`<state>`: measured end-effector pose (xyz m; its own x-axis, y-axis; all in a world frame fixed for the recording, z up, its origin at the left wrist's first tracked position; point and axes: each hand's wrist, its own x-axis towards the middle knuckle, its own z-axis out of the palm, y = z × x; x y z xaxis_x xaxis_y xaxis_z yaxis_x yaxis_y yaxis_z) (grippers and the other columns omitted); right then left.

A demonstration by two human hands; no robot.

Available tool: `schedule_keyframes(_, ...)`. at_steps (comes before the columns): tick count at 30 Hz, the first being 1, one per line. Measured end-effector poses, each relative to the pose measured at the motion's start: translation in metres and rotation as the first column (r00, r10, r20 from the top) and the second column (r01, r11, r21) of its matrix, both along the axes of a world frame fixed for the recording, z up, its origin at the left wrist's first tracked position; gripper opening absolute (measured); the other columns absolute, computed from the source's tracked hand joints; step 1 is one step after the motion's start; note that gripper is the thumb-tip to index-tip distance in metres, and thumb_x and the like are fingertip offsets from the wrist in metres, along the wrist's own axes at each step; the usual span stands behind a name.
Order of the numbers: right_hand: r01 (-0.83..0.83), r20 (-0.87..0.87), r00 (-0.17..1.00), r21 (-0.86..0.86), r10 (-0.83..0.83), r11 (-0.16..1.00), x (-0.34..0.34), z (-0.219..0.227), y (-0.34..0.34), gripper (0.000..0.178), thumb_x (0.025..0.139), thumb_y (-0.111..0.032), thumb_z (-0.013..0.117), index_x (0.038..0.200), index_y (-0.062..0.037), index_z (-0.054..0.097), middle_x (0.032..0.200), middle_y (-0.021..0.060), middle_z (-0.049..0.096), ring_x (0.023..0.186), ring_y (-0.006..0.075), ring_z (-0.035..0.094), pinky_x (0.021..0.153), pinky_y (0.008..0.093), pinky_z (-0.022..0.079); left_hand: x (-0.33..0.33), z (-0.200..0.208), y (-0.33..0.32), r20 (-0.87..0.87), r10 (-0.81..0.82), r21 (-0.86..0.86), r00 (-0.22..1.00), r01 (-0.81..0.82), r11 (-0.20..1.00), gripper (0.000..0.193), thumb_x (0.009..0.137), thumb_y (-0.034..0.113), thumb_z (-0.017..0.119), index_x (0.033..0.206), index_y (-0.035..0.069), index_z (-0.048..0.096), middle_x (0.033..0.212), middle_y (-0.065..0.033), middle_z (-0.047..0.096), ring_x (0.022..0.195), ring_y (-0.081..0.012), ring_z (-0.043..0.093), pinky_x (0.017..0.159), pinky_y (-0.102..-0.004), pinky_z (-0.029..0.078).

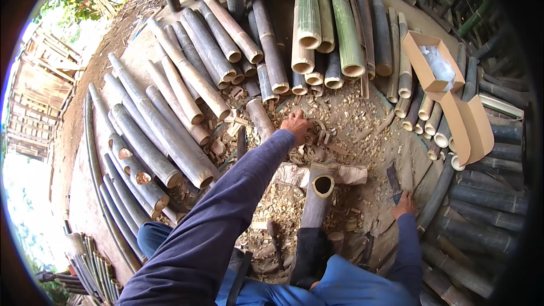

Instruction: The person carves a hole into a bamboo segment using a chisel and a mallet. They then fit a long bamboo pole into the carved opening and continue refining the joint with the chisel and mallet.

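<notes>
My left hand point(297, 127) reaches far out over a heap of bamboo scraps and curled shavings point(323, 134), fingers bent and somewhat apart. Whatever lies under its fingertips is hidden. A short bamboo piece point(259, 118) lies just left of it. Low on the right, my right hand point(404, 206) is closed around the handle of a dark-bladed knife point(392, 175), its blade pointing away from me along the ground. Between my legs stands a bamboo tube point(315, 209) with an oval hole near its top, leaning against a pale crosswise log point(292, 175). Dark material wraps its lower part.
Bamboo poles point(181, 153) fan out at the left, more green poles point(343, 22) lie ahead, and dark poles point(481, 198) are stacked at the right. An open cardboard box point(433, 65) rests on the right-hand poles. A dark tool point(275, 243) lies near my legs among wood chips.
</notes>
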<state>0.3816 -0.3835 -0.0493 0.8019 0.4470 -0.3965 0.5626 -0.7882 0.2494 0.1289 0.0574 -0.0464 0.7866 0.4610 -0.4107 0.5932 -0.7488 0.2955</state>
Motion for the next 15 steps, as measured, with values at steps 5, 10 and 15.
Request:
schedule_keyframes(5, 0.156, -0.185, 0.973, 0.07, -0.141, 0.985, -0.021, -0.004, 0.015, 0.09, 0.078, -0.012, 0.078, 0.153, -0.0013, 0.029, 0.153, 0.0282, 0.041, 0.138, 0.0454, 0.046, 0.113, 0.0496, 0.043, -0.011, -0.007, -0.002, 0.033, -0.02, -0.007, 0.999, 0.02, 1.0, 0.049, 0.078, 0.027, 0.085, 0.126, 0.029, 0.072, 0.131, -0.018, 0.048, 0.125, -0.0414, 0.052, 0.1, -0.0501, 0.054)
schedule_keyframes(10, 0.158, -0.106, 0.984, 0.164, -0.141, 0.974, -0.022, -0.027, 0.004, 0.083, 0.082, -0.01, 0.076, 0.15, -0.0033, 0.029, 0.153, 0.0273, 0.039, 0.137, 0.0454, 0.045, 0.111, 0.0514, 0.044, -0.029, 0.01, 0.004, 0.183, 0.126, -0.125, 0.975, -0.104, 0.987, 0.041, 0.073, 0.016, 0.084, 0.113, 0.019, 0.077, 0.124, -0.0181, 0.052, 0.12, -0.0369, 0.053, 0.104, -0.0456, 0.051)
schedule_keyframes(15, 0.14, -0.02, 0.99, 0.246, -0.139, 0.959, -0.021, -0.045, -0.01, 0.07, 0.081, -0.007, 0.074, 0.139, -0.0044, 0.035, 0.144, 0.0276, 0.045, 0.131, 0.0482, 0.049, 0.105, 0.0546, 0.047, -0.069, 0.053, 0.031, 0.387, 0.216, -0.178, 0.896, -0.157, 0.971, 0.037, 0.068, 0.004, 0.074, 0.105, 0.011, 0.076, 0.113, -0.0142, 0.056, 0.114, -0.033, 0.056, 0.104, -0.0426, 0.049)
